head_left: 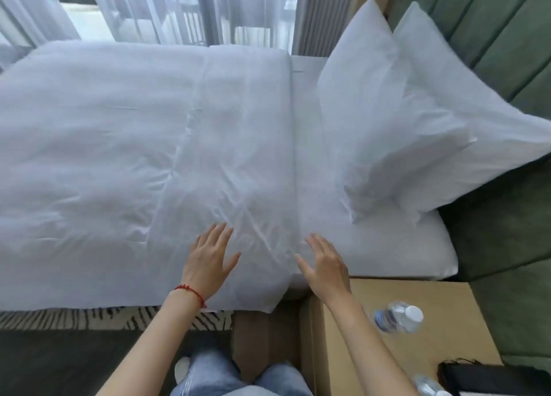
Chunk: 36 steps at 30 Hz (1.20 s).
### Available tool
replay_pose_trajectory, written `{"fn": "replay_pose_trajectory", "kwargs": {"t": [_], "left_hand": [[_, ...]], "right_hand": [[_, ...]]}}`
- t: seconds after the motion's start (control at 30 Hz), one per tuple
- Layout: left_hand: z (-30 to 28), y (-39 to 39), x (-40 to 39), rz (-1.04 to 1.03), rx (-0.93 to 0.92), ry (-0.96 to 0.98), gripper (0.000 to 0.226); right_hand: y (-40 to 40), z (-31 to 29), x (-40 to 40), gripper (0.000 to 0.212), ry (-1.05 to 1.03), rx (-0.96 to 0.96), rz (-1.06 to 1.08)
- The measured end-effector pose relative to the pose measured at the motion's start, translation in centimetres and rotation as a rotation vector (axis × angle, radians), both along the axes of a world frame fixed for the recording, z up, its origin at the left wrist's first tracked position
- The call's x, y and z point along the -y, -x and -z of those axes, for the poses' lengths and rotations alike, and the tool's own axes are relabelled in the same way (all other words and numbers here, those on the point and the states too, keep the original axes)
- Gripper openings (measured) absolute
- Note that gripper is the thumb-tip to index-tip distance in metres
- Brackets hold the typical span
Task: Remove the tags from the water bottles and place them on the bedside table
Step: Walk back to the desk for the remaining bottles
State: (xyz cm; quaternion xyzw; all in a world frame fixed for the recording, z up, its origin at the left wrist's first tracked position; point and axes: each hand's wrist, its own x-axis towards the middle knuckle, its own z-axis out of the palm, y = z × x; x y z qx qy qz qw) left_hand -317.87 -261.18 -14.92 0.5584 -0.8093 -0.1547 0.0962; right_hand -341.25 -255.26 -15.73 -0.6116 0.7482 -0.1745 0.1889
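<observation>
1. One bottle [398,316] is lying on its side on the table [453,303], white cap pointing right; a second bottle [429,386] is showing only partly at the bottom edge, next to a black object [489,377]. No tag is making itself out on either; motion blur is hiding that detail.
2. The bottles are looking like thin clear plastic with a blue label: probably light, smooth, a little slippery, and likely to dent or roll if pushed. A grip around the body or just under the cap is seeming safest, with the other hand working at the neck, where a tag would likely be hanging.
3. The right hand [326,264] is hovering over the bed edge just beyond the table, fingers spread wide, holding nothing, a short way from the bottle.
4. The left hand [208,255] is spreading flat on or just over the duvet [119,145], fingers wide and empty, a red string bracelet [190,292] circling the wrist.
5. The duvet is soft, white and creased; two plump pillows [396,133] are leaning against a green padded headboard [489,31]. The table is a boxy, matte tan block.
</observation>
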Motion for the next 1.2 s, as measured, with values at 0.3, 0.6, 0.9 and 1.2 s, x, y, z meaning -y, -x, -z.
{"fn": "replay_pose_trajectory", "kwargs": {"t": [0.3,0.6,0.9,1.2], "left_hand": [[-0.7,-17.7,0.9,-0.321,-0.004,0.044,0.056],[-0.5,-35.1,-1.9,-0.671,0.008,0.048,0.057],[-1.3,-48.0,-8.6,-1.101,0.000,0.081,0.053],[-1.7,-54.5,-11.6,-1.363,0.067,0.031,0.054]], "right_hand": [[-18.0,-1.4,8.3,0.053,0.031,-0.054,-0.377],[-37.3,-1.9,13.7,0.050,0.074,-0.056,-0.740],[-56.2,-1.9,14.1,0.053,0.065,-0.063,-1.183],[-67.5,-1.7,15.0,0.053,0.058,-0.102,-1.455]]}}
